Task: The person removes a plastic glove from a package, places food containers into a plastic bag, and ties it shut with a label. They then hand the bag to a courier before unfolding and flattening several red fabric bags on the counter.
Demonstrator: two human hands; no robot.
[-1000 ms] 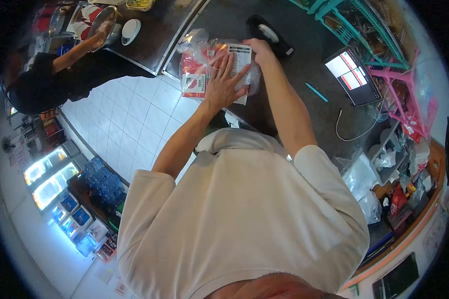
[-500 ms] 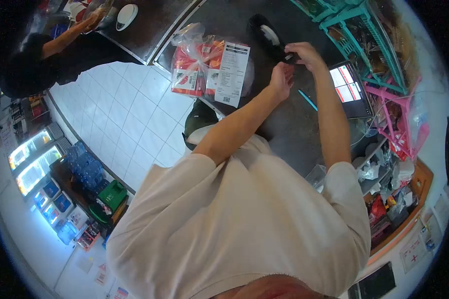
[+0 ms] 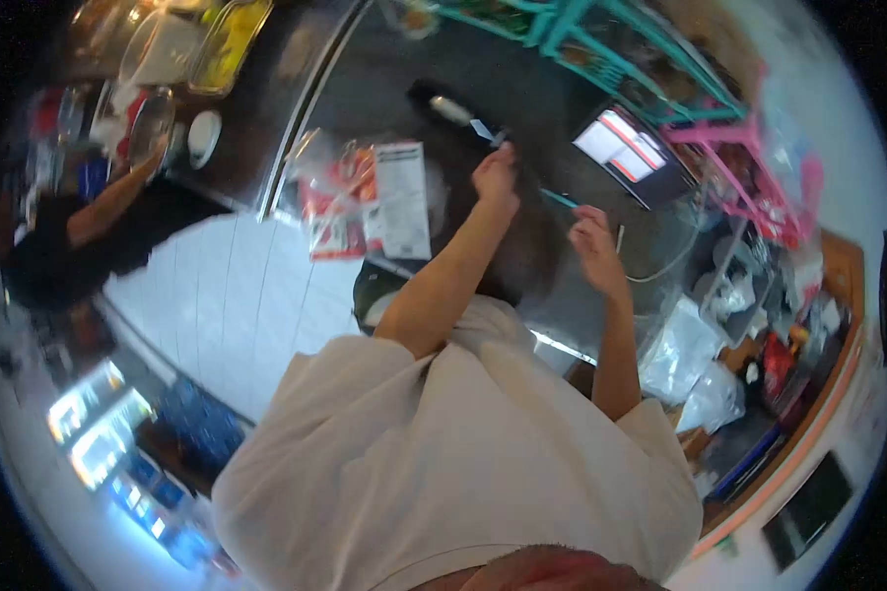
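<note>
My left hand [image 3: 497, 180] is closed at the near end of a black tape dispenser [image 3: 434, 97] with a pale roll in it. A small shiny piece shows beside the fingertips. My right hand [image 3: 595, 243] has its fingers curled together over the counter, close by the end of a thin blue pen [image 3: 558, 198]. Whether it touches the pen, or pinches something thin, I cannot make out. Left of my left hand is a clear plastic bag [image 3: 335, 212], tied at the top, with red and white packages inside. A printed paper slip [image 3: 401, 197] lies against it.
A tablet [image 3: 625, 148] with a lit screen stands at the right of the dark counter [image 3: 365, 103]. Beyond it are a teal rack [image 3: 650, 59] and a pink rack [image 3: 729, 167]. Plastic bags [image 3: 695, 350] lie lower right. Another person's arm [image 3: 108, 212] works at the far left.
My right hand has left the tape dispenser and moved back toward me, near the pen. My left hand has come up to the dispenser's near end. The whole view has turned.
</note>
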